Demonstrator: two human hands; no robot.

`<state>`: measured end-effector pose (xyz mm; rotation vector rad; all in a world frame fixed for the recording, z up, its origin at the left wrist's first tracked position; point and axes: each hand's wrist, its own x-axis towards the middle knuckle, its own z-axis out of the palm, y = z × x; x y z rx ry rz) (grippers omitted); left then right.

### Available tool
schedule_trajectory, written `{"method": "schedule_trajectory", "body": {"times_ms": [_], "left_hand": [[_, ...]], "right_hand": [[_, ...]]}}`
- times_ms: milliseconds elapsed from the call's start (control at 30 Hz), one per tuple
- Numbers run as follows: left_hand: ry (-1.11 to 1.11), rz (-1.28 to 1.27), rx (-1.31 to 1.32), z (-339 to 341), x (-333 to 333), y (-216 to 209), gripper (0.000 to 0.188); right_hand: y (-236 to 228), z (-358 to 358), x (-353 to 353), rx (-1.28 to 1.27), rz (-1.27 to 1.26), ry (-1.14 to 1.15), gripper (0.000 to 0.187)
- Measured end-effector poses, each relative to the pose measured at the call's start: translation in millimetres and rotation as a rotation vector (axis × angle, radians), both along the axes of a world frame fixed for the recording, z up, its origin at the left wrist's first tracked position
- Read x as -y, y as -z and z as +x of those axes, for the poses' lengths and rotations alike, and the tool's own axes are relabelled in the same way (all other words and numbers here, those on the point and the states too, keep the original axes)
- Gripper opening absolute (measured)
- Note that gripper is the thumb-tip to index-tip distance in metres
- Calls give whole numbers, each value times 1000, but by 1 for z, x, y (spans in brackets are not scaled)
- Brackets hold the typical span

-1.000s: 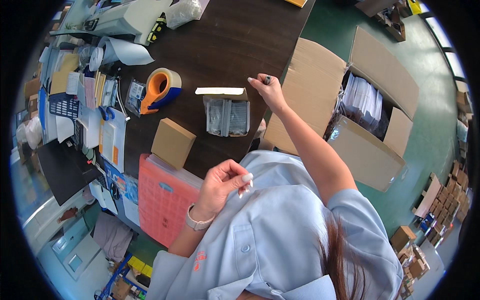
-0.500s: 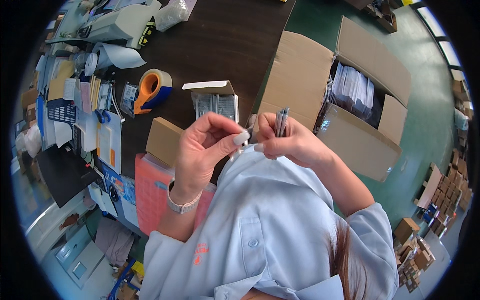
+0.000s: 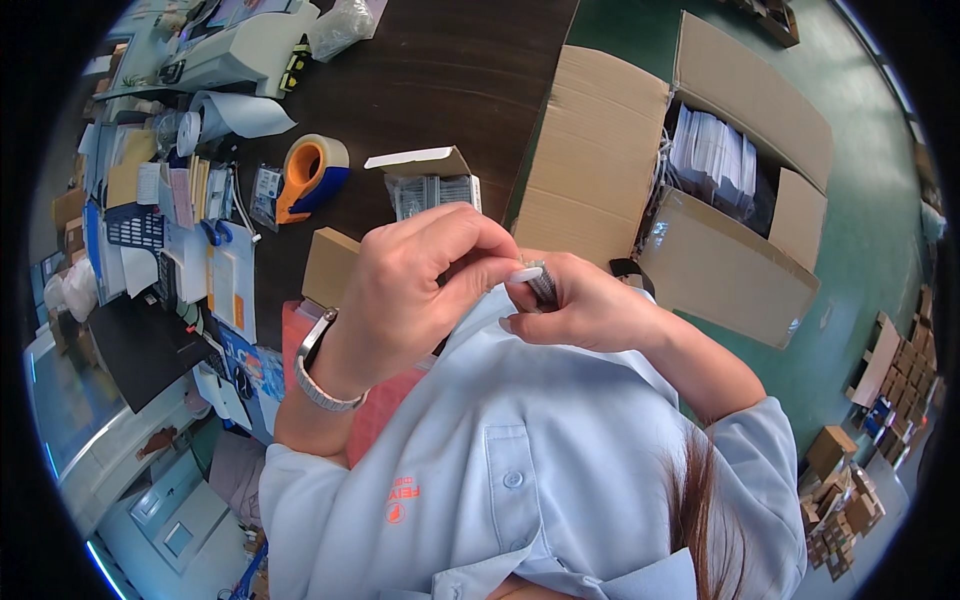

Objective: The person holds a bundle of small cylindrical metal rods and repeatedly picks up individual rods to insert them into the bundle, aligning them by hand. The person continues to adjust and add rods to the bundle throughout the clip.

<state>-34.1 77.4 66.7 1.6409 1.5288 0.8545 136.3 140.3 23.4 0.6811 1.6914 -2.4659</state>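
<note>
In front of my chest my right hand [image 3: 590, 308] is closed around a small bundle of thin grey metallic sticks [image 3: 543, 286]; their exact kind is too small to make out. My left hand [image 3: 415, 275], with a watch on its wrist, pinches thumb and forefinger together right at the end of that bundle. What sits between those fingertips is hidden. Just beyond my left hand, an open small white box [image 3: 418, 158] stands on the table, filled with similar grey pieces [image 3: 430, 194] in clear plastic.
An orange and blue tape dispenser [image 3: 296, 187] lies on the dark table [image 3: 440, 85]. A small brown carton [image 3: 331, 268] stands by my left forearm. Papers and folders [image 3: 185, 205] crowd the left. To the right, a large open carton [image 3: 735, 268] holds stacked white packets [image 3: 712, 158].
My left hand has moved right and up against the bundle in my right hand. The bundle has tipped from upright toward my left fingers.
</note>
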Motion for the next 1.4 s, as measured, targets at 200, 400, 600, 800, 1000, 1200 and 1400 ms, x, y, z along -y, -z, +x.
{"method": "schedule_trajectory", "body": {"times_ms": [200, 400, 600, 800, 1000, 1200, 1400], "left_hand": [[72, 24, 69, -2, 0, -1, 7], [1, -101, 344, -7, 5, 7, 6], [-46, -231, 423, -6, 8, 4, 17], [-18, -96, 359, 8, 22, 36, 22], [-258, -609, 888, 35, 45, 55, 20], [-203, -624, 1007, 41, 53, 58, 23], [-107, -629, 808, 40, 51, 47, 23]], "right_hand": [[2, -3, 9, -23, -11, -1, 20], [2, -4, 7, -94, -103, -31, 30], [10, -4, 10, -110, -170, -40, 32], [13, -3, 16, -158, -586, 63, 22], [48, 22, 41, -132, -319, 18, 29], [33, 53, -18, 200, 407, 152, 33], [11, 25, -14, -43, 594, -74, 26]]}}
